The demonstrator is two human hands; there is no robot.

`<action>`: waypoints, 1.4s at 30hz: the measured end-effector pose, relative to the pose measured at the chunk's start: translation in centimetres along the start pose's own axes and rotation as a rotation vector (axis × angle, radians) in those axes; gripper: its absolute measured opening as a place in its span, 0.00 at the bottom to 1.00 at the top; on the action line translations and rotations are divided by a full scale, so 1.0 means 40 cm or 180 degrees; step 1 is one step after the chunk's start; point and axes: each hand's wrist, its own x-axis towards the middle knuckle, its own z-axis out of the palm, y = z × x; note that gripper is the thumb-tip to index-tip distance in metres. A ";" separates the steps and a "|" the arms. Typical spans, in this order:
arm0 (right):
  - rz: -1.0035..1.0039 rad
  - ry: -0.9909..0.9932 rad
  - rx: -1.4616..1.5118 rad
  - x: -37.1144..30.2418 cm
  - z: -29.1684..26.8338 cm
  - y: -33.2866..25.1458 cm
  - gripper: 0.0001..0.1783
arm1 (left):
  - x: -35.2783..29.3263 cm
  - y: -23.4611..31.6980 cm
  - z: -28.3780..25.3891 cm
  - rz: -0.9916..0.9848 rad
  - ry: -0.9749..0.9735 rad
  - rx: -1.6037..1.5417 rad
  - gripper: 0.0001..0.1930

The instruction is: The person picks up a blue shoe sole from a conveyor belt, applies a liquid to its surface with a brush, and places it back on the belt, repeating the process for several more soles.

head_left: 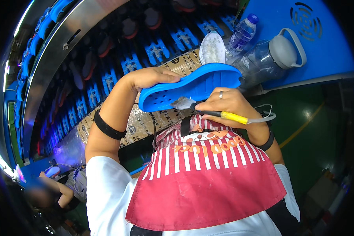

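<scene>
A bright blue shoe sole [192,82] is held up tilted in front of me, its hollow inner side turned toward me and small holes showing at the toe end. My left hand [155,78] grips its far upper edge, thumb along the rim. In my right hand [229,103] is a brush [234,117] with a yellow and black handle and a clear tube looping from its end. The pale bristles touch the inside of the sole near the holes. A white oval dish [202,54] with whitish lumps stands just beyond the sole.
A capped water bottle [242,35] and a large clear jug [259,61] with a grey lid stand at the right on a blue surface [275,15]. Beyond runs a rack with blue holders [156,51], bordered by a brown printed ledge [135,122]. Another person's arm [65,192] shows far left.
</scene>
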 end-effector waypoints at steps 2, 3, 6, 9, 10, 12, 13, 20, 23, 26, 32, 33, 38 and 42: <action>-0.0169 -0.0271 -0.0041 -0.016 0.003 0.018 0.12 | 0.002 -0.031 -0.011 0.0148 0.0115 -0.0162 0.21; 0.0020 -0.0240 0.0158 -0.020 -0.003 0.007 0.13 | 0.008 -0.059 -0.015 0.0297 0.0264 -0.0344 0.22; 0.0299 -0.0036 0.0211 -0.037 -0.013 0.006 0.13 | 0.056 -0.179 -0.012 0.0782 0.0751 -0.2121 0.24; 0.0507 0.0176 0.0151 -0.047 -0.031 0.003 0.14 | 0.078 -0.221 0.044 0.1848 0.1368 -0.2260 0.25; 0.0615 0.0280 0.0159 -0.054 -0.034 0.006 0.14 | 0.083 -0.227 0.064 0.2791 0.1754 -0.2120 0.26; 0.0606 0.0346 0.0211 -0.064 -0.039 0.011 0.14 | 0.058 -0.222 0.071 0.2578 0.1496 -0.3008 0.33; 0.0625 0.0513 0.0259 -0.069 -0.038 0.015 0.14 | 0.044 -0.212 0.075 0.2561 0.0808 -0.3240 0.36; 0.0855 0.1038 0.0575 -0.053 -0.049 -0.007 0.14 | 0.087 -0.240 0.128 0.2269 0.0115 -0.4003 0.38; 0.1066 0.1277 0.0696 -0.016 -0.045 -0.040 0.12 | 0.110 -0.226 0.158 0.2447 -0.0378 -0.4407 0.39; 0.0370 0.1159 -0.0007 0.056 -0.046 -0.073 0.11 | 0.114 -0.157 0.197 0.2602 -0.0780 -0.4733 0.39; -0.0003 0.1877 -0.1364 0.127 -0.028 -0.089 0.11 | 0.118 -0.144 0.221 0.2562 -0.0586 -0.4445 0.38; 0.0061 0.1815 -0.1559 0.123 -0.021 -0.072 0.11 | 0.127 -0.146 0.230 0.2371 -0.0108 -0.4537 0.38; 0.0074 0.1441 -0.1630 0.117 0.011 -0.067 0.13 | 0.155 -0.140 0.251 0.2549 0.1140 -0.3385 0.42; -0.0207 0.1234 -0.0716 0.116 0.020 -0.075 0.14 | 0.153 -0.129 0.224 0.3370 -0.0298 -0.3390 0.45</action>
